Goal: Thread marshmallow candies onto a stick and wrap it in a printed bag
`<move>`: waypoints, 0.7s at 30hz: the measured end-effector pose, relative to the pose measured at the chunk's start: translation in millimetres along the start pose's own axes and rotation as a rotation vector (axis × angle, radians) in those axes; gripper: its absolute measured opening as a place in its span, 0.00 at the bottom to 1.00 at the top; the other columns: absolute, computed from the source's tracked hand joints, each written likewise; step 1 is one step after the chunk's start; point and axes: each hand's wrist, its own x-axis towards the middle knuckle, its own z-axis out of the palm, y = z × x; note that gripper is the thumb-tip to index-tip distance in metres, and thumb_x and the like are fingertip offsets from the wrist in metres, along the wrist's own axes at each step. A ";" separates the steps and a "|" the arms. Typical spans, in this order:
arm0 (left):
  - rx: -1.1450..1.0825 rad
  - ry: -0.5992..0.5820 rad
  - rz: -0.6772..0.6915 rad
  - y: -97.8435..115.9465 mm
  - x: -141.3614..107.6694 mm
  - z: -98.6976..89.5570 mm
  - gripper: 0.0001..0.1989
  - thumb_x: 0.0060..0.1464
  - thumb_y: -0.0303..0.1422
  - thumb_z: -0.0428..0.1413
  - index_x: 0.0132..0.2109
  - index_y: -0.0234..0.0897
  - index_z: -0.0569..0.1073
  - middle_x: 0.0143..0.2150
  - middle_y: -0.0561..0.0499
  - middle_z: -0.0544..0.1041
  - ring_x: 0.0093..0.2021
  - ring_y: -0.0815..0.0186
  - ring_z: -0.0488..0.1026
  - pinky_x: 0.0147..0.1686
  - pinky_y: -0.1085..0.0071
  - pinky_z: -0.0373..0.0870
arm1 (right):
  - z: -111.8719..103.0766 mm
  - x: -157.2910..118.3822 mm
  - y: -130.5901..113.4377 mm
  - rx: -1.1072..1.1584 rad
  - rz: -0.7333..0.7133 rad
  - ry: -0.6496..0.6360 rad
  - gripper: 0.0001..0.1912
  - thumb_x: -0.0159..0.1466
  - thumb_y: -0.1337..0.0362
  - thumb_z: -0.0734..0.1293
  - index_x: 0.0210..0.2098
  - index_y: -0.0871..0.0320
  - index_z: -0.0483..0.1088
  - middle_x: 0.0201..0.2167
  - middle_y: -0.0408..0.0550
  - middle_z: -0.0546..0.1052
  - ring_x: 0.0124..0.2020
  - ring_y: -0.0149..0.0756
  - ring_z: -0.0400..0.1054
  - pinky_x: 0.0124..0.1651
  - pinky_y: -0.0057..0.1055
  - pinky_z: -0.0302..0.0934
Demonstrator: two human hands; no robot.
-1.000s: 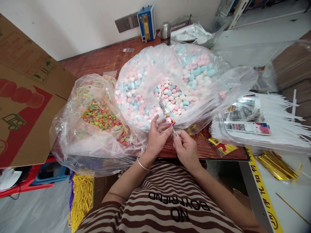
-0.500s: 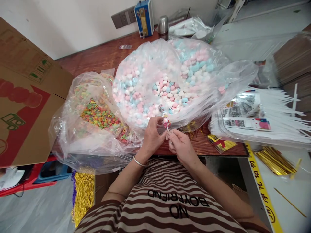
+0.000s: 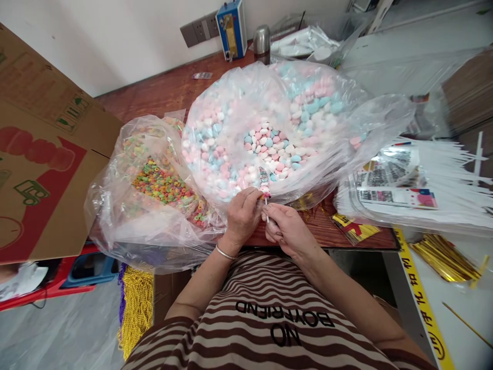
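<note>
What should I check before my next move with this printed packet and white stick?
1. Left hand at the printed packet's lower end: ok.
2. Right hand on the white stick: ok.
3. Packet's lower end closed: cannot tell, fingers cover it.
4. Pastel candy bag open: ok.
5. Bag of colorful rings open: ok.
6. Gold strips in hand: not ok, they lie off to the right.

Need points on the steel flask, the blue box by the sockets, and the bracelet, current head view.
steel flask [image 3: 262, 40]: head view, rounded upper part
blue box [image 3: 243, 31]: head view, side panel
bracelet [image 3: 225, 254]: head view, band across wrist
</note>
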 end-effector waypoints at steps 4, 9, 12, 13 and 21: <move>0.004 -0.048 0.011 -2.7 1.7 -1.0 0.08 0.63 0.28 0.56 0.49 0.40 0.75 0.43 0.44 0.80 0.44 0.63 0.79 0.44 0.68 0.74 | -7.5 4.0 -4.1 -0.242 -0.106 0.014 0.22 0.58 0.47 0.70 0.21 0.54 0.61 0.10 0.31 0.54 0.12 0.22 0.42 0.16 0.25 0.38; -0.018 -0.043 -0.055 -1.6 1.1 3.1 0.08 0.65 0.28 0.53 0.49 0.38 0.74 0.39 0.47 0.80 0.39 0.66 0.79 0.37 0.72 0.74 | -14.9 9.6 -7.9 -0.590 -0.310 0.030 0.24 0.60 0.50 0.69 0.18 0.55 0.56 0.15 0.35 0.54 0.20 0.25 0.46 0.22 0.26 0.40; -0.076 -0.063 -0.003 -4.1 1.6 4.4 0.12 0.63 0.26 0.55 0.51 0.41 0.76 0.48 0.44 0.80 0.49 0.62 0.79 0.48 0.68 0.75 | -16.8 11.3 -7.8 -0.570 -0.267 -0.021 0.25 0.61 0.49 0.68 0.18 0.55 0.56 0.14 0.35 0.55 0.18 0.24 0.46 0.20 0.25 0.39; -0.088 -0.057 0.010 -5.2 1.9 5.0 0.12 0.63 0.25 0.55 0.51 0.42 0.76 0.49 0.43 0.80 0.51 0.62 0.78 0.50 0.67 0.75 | -16.9 11.3 -7.3 -0.534 -0.236 -0.027 0.25 0.61 0.49 0.69 0.18 0.55 0.57 0.13 0.34 0.55 0.17 0.24 0.45 0.19 0.25 0.39; -0.053 -0.117 -0.031 -7.9 4.3 6.7 0.11 0.65 0.27 0.53 0.52 0.40 0.75 0.45 0.46 0.81 0.46 0.66 0.79 0.43 0.73 0.75 | -13.1 8.1 -2.0 0.083 0.006 -0.062 0.22 0.52 0.48 0.77 0.31 0.57 0.69 0.22 0.38 0.74 0.13 0.22 0.58 0.16 0.22 0.56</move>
